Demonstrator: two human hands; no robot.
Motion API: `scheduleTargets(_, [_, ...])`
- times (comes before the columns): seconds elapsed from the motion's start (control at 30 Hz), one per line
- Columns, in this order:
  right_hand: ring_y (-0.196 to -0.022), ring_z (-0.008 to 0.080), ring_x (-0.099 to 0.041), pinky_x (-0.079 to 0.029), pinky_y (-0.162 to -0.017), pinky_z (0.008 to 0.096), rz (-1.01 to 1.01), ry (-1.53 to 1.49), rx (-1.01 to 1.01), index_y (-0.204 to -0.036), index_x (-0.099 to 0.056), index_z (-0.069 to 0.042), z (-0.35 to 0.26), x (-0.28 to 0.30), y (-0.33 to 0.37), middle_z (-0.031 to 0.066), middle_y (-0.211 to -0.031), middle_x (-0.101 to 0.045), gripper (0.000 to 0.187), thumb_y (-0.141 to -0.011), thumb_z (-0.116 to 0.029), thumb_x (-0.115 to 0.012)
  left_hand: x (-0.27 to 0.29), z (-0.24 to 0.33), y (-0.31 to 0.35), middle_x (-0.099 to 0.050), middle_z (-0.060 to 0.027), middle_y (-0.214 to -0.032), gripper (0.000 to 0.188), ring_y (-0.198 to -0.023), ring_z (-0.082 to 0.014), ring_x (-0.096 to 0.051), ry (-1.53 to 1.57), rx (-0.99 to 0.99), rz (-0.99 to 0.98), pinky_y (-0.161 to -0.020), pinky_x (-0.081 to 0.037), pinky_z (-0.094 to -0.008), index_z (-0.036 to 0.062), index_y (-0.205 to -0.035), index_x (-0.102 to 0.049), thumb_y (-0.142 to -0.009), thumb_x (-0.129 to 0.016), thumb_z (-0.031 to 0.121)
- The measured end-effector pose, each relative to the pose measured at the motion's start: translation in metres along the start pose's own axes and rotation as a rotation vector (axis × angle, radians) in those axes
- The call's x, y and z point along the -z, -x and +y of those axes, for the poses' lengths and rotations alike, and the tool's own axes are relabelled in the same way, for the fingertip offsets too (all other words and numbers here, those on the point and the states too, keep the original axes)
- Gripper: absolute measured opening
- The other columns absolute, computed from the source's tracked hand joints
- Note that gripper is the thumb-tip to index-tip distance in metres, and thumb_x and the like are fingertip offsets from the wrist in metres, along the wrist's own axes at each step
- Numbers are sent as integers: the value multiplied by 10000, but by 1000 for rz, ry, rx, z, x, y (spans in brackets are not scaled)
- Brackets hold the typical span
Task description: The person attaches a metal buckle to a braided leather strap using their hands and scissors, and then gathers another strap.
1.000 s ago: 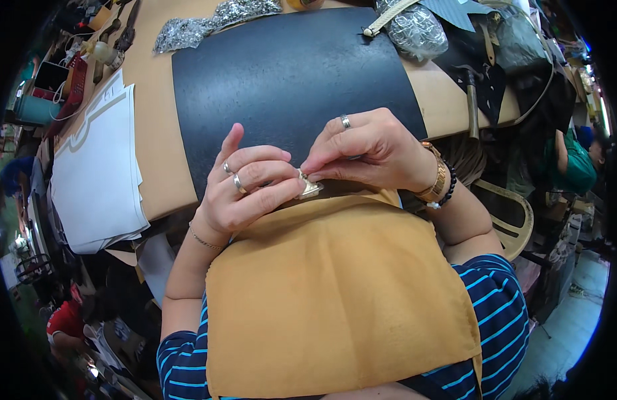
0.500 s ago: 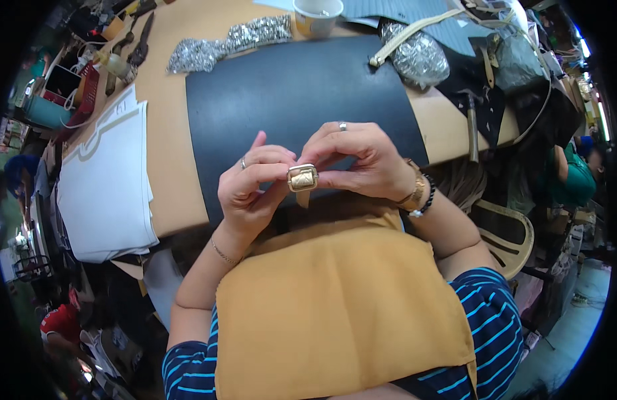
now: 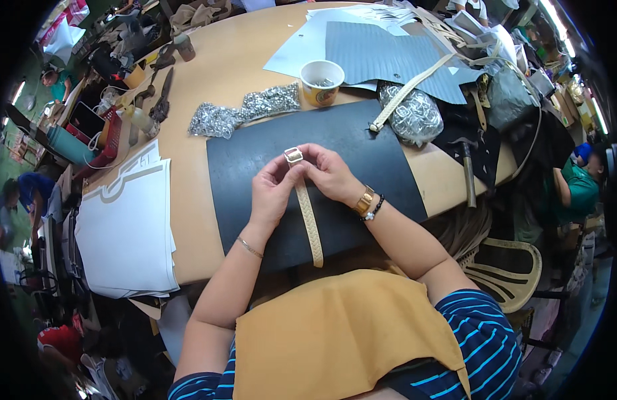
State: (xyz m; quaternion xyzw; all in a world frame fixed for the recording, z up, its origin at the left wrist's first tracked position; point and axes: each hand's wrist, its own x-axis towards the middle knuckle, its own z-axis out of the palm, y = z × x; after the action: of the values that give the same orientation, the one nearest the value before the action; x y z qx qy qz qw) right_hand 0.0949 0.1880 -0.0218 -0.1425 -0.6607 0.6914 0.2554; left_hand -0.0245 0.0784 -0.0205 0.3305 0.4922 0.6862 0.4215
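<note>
Between my two hands, above the black mat [image 3: 235,200], is a pale braided strap [image 3: 310,227] with a metal buckle [image 3: 294,155] at its upper end. My left hand [image 3: 274,187] pinches the strap just below the buckle from the left. My right hand [image 3: 328,172] grips the buckle end from the right, its thumb near the left thumb. The strap's free end hangs down toward me, over the mat's near edge. My fingertips partly cover the strap where it passes through the buckle.
Bags of small metal parts [image 3: 272,100] and a paper cup [image 3: 322,80] stand beyond the mat. A bag of buckles [image 3: 412,120] with another braided strap [image 3: 415,87] and a hammer [image 3: 467,170] lie to the right. White pattern sheets [image 3: 125,233] cover the left side; a chair [image 3: 505,273] stands right.
My hands have moved away from my body, over the mat. The buckle has tilted, and the strap's length now shows hanging toward me. The view has shifted to show more of the table.
</note>
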Motion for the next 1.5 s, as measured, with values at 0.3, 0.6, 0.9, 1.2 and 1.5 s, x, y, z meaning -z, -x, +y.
scheduleTargets(0.3, [-994,84,-618,-536,-874,253,25,-283,-71,-1222,-566,11,5,-4,6,33,-1102,-647,255,-1005,-120,-590,1,-14,1,-686,-24,-1037,258,-964,-99,-634,-93,-143,139,-865,-516,-244,-3,-1152,-694,-910,-724,80])
scheduleTargets(0.6, [-928,81,-675,-559,-810,222,32,-472,-373,-1119,-677,-37,3,15,1,26,-1023,-714,233,-922,-153,-721,14,-7,-3,-703,-38,-1065,197,-977,-99,-638,-105,-104,39,-884,-508,-240,-9,-1123,-694,-932,-685,40])
scheduleTargets(0.9, [-953,84,-664,-573,-817,242,59,-277,-299,-1159,-666,-19,-7,7,5,29,-1074,-692,253,-946,-153,-692,18,-11,-3,-678,-46,-1108,183,-1024,-106,-623,-133,-142,16,-918,-497,-255,-13,-1128,-683,-952,-649,25])
scheduleTargets(1.2, [-986,85,-634,-534,-876,260,55,-194,-86,-1215,-611,4,15,1,3,31,-1100,-676,257,-980,-100,-620,-2,-7,0,-677,-43,-1121,336,-1003,-93,-626,-46,-4,5,-886,-509,-243,-37,-1261,-625,-947,-677,71])
scheduleTargets(1.5, [-931,71,-631,-536,-845,258,114,-94,-83,-1151,-639,7,13,-3,6,35,-1036,-696,202,-967,-72,-615,1,-5,-4,-702,-40,-1067,337,-955,-79,-630,-44,27,18,-851,-517,-232,-36,-1231,-654,-925,-713,90])
